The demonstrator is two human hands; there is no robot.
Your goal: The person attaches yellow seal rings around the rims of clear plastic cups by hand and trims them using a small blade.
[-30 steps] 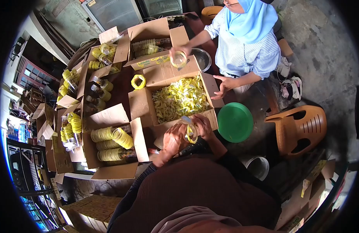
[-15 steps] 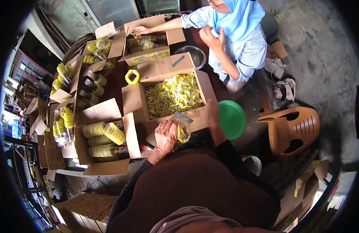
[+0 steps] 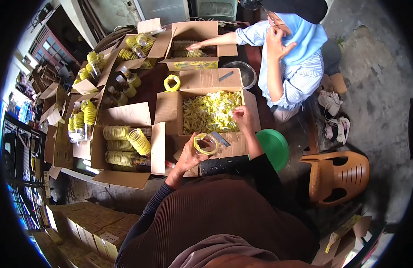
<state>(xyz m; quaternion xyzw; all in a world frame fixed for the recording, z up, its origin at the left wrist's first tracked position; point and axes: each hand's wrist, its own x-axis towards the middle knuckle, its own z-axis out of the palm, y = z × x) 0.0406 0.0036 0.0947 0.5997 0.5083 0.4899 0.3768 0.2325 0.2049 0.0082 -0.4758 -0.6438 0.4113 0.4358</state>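
Note:
My left hand is wrapped around a clear plastic cup with a yellow rim, its mouth turned up towards me. The cup is just in front of the near flap of an open cardboard box. Inside that box lies a loose heap of small yellow and white pieces, like folded paper or sachets. Over the heap's right side is my right hand, fingers curled and drawn together. Whatever they may hold is too small to make out. A dark flat blade-like strip lies on the near flap.
Left, an open box holds stacks of yellow-ringed cups. A yellow ring lies behind the heap's box. At right are a green basin and an orange plastic chair. Across the table, a co-worker's hand reaches into another box.
My right hand has come from beside the green basin to above the yellow heap. The cup in my left hand has tipped mouth-up. The co-worker's other hand has risen to their face.

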